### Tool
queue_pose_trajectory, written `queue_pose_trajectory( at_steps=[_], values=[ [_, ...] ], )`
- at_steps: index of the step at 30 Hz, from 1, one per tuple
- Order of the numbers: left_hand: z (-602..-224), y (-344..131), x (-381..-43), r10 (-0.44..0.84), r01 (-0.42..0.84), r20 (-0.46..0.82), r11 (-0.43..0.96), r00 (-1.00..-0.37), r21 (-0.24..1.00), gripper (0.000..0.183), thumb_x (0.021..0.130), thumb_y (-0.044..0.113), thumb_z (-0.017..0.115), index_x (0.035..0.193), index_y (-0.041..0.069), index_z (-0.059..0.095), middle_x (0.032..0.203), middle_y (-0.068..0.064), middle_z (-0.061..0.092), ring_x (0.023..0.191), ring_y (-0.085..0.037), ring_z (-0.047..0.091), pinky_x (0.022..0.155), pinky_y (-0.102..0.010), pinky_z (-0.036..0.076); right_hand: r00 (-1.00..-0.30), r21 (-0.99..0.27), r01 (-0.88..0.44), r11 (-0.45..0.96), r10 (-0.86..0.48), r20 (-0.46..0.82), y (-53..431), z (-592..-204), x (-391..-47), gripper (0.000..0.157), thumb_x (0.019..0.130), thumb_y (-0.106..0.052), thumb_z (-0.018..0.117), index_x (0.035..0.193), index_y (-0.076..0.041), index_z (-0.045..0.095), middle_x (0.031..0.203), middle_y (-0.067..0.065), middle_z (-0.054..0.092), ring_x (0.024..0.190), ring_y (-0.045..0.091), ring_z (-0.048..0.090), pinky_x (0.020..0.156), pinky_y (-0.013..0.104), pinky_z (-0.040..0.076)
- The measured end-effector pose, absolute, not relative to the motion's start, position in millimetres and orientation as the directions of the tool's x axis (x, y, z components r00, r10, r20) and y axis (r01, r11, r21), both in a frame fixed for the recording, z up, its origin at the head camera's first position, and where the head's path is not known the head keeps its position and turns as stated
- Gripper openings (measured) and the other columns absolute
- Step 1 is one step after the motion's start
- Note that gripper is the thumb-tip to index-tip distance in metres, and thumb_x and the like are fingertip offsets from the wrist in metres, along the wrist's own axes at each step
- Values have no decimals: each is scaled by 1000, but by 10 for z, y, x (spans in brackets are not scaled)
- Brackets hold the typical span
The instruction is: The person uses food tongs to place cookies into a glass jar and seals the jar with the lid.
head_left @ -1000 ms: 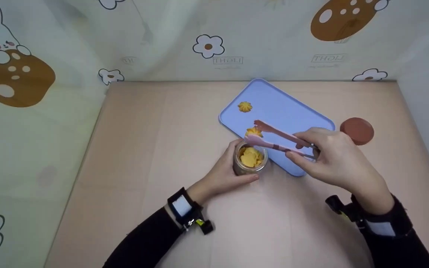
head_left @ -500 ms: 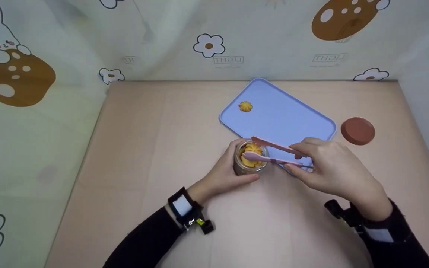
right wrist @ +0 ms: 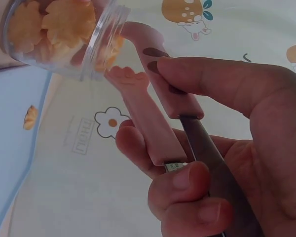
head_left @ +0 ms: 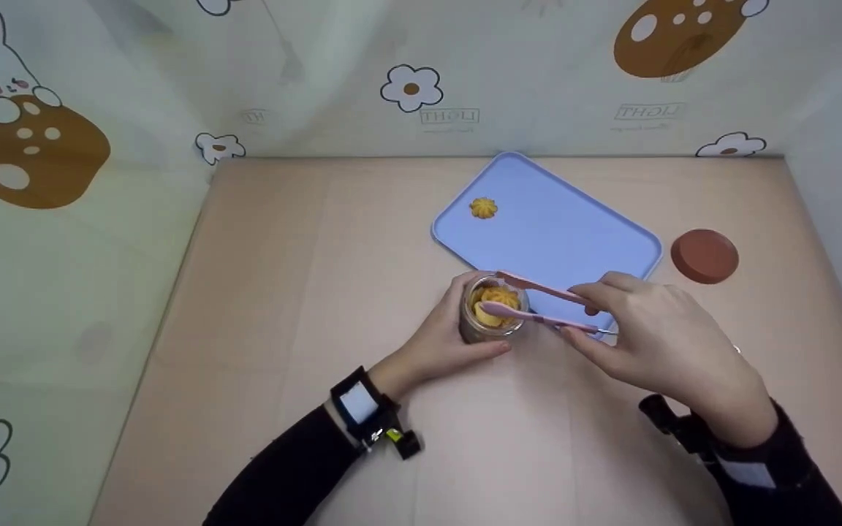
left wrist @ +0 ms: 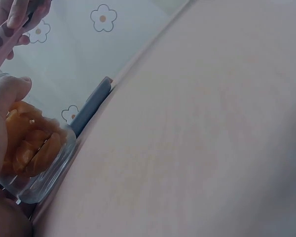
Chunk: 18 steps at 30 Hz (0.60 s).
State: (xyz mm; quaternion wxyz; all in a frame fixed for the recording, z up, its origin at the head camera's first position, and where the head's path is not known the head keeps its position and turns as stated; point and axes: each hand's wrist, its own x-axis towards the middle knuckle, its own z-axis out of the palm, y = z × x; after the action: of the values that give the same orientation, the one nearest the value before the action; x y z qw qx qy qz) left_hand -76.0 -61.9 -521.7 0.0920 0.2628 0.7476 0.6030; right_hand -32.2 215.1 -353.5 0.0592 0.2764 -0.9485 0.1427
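In the head view my left hand (head_left: 435,340) grips a clear glass jar (head_left: 471,334) of yellow cookies, its fingers and thumb around the side. My right hand (head_left: 658,336) holds pink tongs (head_left: 549,291) with metal handles; the right wrist view shows thumb and fingers pressing on the arms. The tong tips are spread at the jar's mouth. A flower-shaped cookie (head_left: 504,296) lies on top inside the mouth, between the tips; whether they touch it I cannot tell. Another flower-shaped cookie (head_left: 484,208) sits on the blue tray (head_left: 574,234) behind the jar.
To the right of the tray lies a round reddish-brown lid (head_left: 704,256). A patterned cloth (head_left: 319,88) hangs along the table's back edge and left side. The tray's front corner reaches under the tongs.
The right hand has lowered the tongs from above the tray's front edge to the jar's mouth. The cookie between the tips has gone into the jar, and the tips have spread slightly. The left hand stays put.
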Motion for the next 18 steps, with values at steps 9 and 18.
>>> queue_pose_trajectory(
  at_steps=[9, 18],
  values=[
    [-5199, -622, -753, 503, 252, 153, 135, -850, 958, 96, 89, 29, 93, 164, 21, 32, 162, 1, 47, 149, -13, 47, 129, -38, 34, -830, -240, -557, 795, -519, 207, 2149, -3517, -308, 31, 93, -36, 86, 112, -11, 80, 90, -1, 73, 62, 8, 54, 53, 30, 45],
    [-5209, -625, -743, 498, 244, 141, 149, -856, 958, 99, 88, 30, 93, 164, 20, 31, 163, 0, 45, 150, -15, 46, 130, -40, 33, -842, -299, -538, 788, -486, 232, 2138, -3541, -431, 30, 93, -30, 86, 113, -8, 80, 94, 2, 75, 64, 9, 56, 54, 32, 47]
  ],
)
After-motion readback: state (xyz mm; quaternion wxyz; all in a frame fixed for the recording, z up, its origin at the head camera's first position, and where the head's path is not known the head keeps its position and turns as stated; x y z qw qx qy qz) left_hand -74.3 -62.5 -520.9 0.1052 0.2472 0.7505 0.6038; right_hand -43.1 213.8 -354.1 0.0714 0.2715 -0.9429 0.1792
